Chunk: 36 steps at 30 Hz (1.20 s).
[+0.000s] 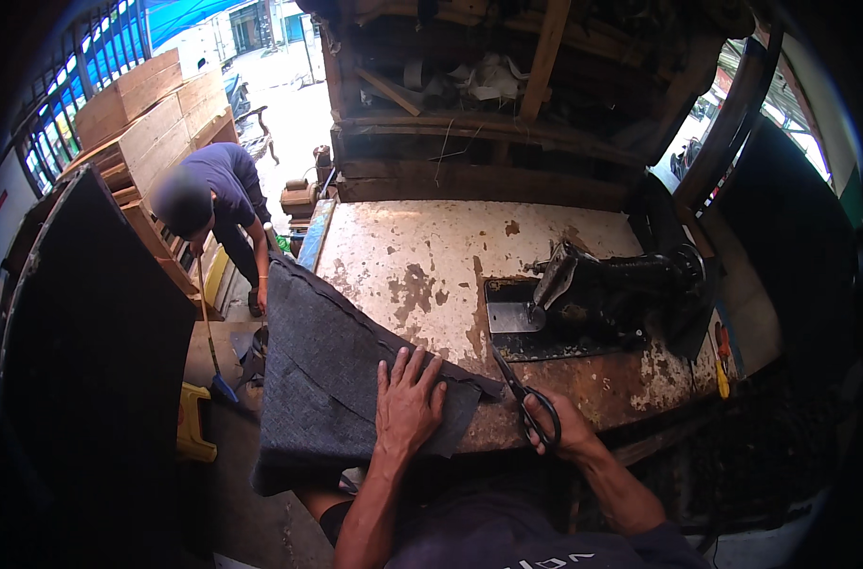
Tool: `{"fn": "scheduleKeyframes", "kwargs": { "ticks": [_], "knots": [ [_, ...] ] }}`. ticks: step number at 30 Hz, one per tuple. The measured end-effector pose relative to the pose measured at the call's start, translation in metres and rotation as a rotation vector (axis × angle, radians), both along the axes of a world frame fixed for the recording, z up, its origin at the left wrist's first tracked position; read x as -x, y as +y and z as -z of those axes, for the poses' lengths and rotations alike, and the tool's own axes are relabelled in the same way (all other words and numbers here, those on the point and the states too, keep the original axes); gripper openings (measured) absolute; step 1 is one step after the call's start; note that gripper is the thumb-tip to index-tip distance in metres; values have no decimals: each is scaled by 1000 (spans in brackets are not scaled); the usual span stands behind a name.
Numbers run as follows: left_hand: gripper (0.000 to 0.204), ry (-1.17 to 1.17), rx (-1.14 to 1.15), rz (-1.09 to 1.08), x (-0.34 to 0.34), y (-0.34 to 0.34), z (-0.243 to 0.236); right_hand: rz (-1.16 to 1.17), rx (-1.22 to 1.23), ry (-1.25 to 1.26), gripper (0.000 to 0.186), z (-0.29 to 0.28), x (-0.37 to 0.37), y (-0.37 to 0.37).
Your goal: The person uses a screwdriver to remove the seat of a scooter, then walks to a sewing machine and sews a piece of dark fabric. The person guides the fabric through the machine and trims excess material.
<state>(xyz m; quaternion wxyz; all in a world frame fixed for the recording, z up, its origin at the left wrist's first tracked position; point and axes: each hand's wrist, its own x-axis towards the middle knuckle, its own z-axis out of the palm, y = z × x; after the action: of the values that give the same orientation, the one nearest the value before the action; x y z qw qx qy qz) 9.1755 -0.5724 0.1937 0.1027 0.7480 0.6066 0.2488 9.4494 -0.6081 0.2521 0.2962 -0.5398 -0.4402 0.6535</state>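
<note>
My left hand (410, 403) lies flat, fingers stretched out, on a dark grey fabric piece (318, 379) that drapes over the table's left and front edges. A folded strip runs along the fabric's upper side. To its right, my right hand (562, 424) grips black-handled scissors (536, 417). Their blades point up and away over the worn table top (384, 256), just right of the fabric's tip. From this view the blades look nearly closed and apart from the cloth.
A black sewing machine (602, 294) stands on the table's right part. Near the right edge lie tools with orange and yellow handles (723, 360). A co-worker (209, 194) bends down beyond the left edge, near a yellow stool (194, 425). A dark panel (90, 370) rises at the left.
</note>
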Motion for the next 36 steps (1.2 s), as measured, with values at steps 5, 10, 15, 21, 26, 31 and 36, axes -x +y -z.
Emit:
{"fn": "scheduleKeyframes", "kwargs": {
  "ticks": [5,10,15,21,26,31,36],
  "knots": [
    [43,4,-15,73,0,-12,-5,123,-231,-583,53,-9,-25,-13],
    [44,-46,26,317,-35,-43,-14,175,-678,-1216,51,-20,-39,-18],
    [36,-276,129,661,-68,-83,-33,-78,-748,-557,40,-28,45,-13],
    [21,-547,225,560,6,-134,-55,-311,-864,-1029,55,15,134,-16],
    [29,-574,-164,-151,69,-111,-32,-238,-926,-920,33,35,130,-2],
    [51,-23,-85,-422,96,-85,-1,211,-654,-619,23,-7,57,52],
    [51,53,13,-436,103,-96,-4,344,-785,-867,24,-27,-13,53]
  ]
}}
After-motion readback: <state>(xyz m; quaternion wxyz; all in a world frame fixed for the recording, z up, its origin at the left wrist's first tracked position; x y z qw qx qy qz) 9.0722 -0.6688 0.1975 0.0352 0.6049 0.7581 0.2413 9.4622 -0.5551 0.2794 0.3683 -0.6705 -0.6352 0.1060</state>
